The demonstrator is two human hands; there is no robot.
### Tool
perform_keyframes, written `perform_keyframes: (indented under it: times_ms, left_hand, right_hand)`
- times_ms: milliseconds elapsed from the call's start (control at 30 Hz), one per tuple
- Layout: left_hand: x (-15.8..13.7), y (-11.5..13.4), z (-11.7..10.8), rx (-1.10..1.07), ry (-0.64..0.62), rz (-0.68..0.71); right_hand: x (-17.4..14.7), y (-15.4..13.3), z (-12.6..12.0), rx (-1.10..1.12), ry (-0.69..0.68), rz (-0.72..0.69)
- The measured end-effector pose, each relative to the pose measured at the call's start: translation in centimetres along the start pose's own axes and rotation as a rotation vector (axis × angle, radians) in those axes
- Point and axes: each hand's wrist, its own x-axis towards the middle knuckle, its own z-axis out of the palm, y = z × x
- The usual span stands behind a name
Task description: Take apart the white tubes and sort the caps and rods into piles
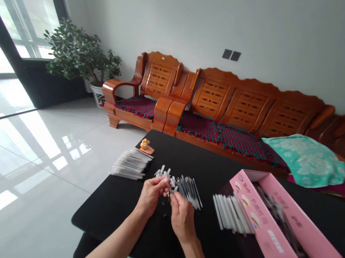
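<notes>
My left hand [150, 194] and my right hand [182, 217] meet over the black table, fingertips pinched close together. Between them is a small whitish piece, mostly hidden by the fingers. Just beyond lies a loose pile of short white pieces [162, 171]. Thin dark sticks that look like pen refills [190, 190] lie in a bunch to the right of the pile. Whitish tubes [130, 166] form a row at the table's left edge. Another row of white tubes [231, 213] rests to the right of my right hand. A few tiny dark bits lie near my wrists.
A long pink box [270, 228] with dark grey sticks inside stands open on the table's right. A small yellow-orange figurine [145, 144] sits at the far left corner. Behind the table [181, 153] are wooden sofas [212, 93], a turquoise cloth [308, 162] and a potted plant [78, 54].
</notes>
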Motion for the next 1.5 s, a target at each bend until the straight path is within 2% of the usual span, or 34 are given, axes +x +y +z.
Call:
perform_keyframes:
  times_ms: [67,100,167,300,367,433,500,600,667,733,800,900,1033,1100,1133,1200,1333,1400,1433,1500]
  left_hand:
    - [0.0,-0.1,0.1,-0.022,0.031,0.018]
    - [0.0,0.0,0.1,-0.025,0.026,0.02]
    - [0.1,0.4,-0.1,-0.015,-0.036,0.006]
    - [0.0,1.6,-0.2,0.05,-0.247,-0.049]
    - [-0.1,1.9,0.1,0.089,-0.289,-0.06]
    - [-0.2,1.9,0.4,0.116,-0.263,-0.044]
    - [-0.2,1.6,0.7,0.129,-0.188,-0.008]
    - [-0.1,1.0,0.8,0.137,-0.066,0.047]
    - [-0.1,0.6,1.0,0.128,-0.015,0.065]
    - [-0.1,0.2,1.1,0.104,0.013,0.073]
    - [-0.1,0.0,1.2,0.088,0.027,0.083]
    - [0.2,0.3,1.0,0.086,0.001,0.072]
    - [0.5,1.1,0.4,0.098,-0.16,-0.025]
    - [0.4,1.2,0.4,0.105,-0.199,-0.045]
    - [0.3,1.1,0.5,0.112,-0.192,-0.038]
    - [0.3,0.8,0.6,0.132,-0.144,-0.005]
    - [1.8,1.3,-0.1,0.057,0.107,0.108]
    - [2.7,2.0,-0.9,0.014,0.247,0.186]
    - [3.1,2.3,-1.3,0.037,0.253,0.195]
    - [3.4,2.4,-2.0,0.147,0.175,0.192]
  right_hand:
    - [0.1,-0.4,-0.1,-0.127,0.059,-0.039]
    - [0.1,-0.6,-0.2,-0.119,0.054,-0.037]
    - [0.1,-0.9,-0.5,0.049,-0.033,0.031]
    - [0.2,-0.8,-0.8,0.611,-0.291,0.329]
    - [0.2,-0.5,-0.6,0.763,-0.335,0.399]
    - [0.2,-0.4,-0.5,0.77,-0.306,0.402]
    - [0.3,-0.5,-0.4,0.607,-0.22,0.305]
    - [0.5,-0.8,-0.6,0.113,-0.059,0.0]
    - [0.6,-0.8,-0.7,-0.207,0.021,-0.139]
    - [0.7,-0.7,-0.7,-0.405,0.073,-0.178]
    - [0.7,-0.6,-0.6,-0.458,0.095,-0.177]
    - [0.8,-0.6,-0.4,-0.23,0.06,-0.098]
    - [0.9,-0.4,-0.5,0.41,-0.22,0.249]
    - [0.9,-0.2,-0.5,0.59,-0.319,0.369]
    - [0.9,-0.1,-0.5,0.605,-0.314,0.377]
    - [0.9,0.2,-0.5,0.469,-0.214,0.28]
    - [0.3,1.3,-0.6,-0.223,0.053,-0.08]
    - [-0.4,2.4,-0.8,-0.464,0.124,-0.121]
    - [-0.8,2.9,-0.9,-0.516,0.142,-0.108]
    - [-1.4,3.9,-1.1,-0.522,0.161,-0.054]
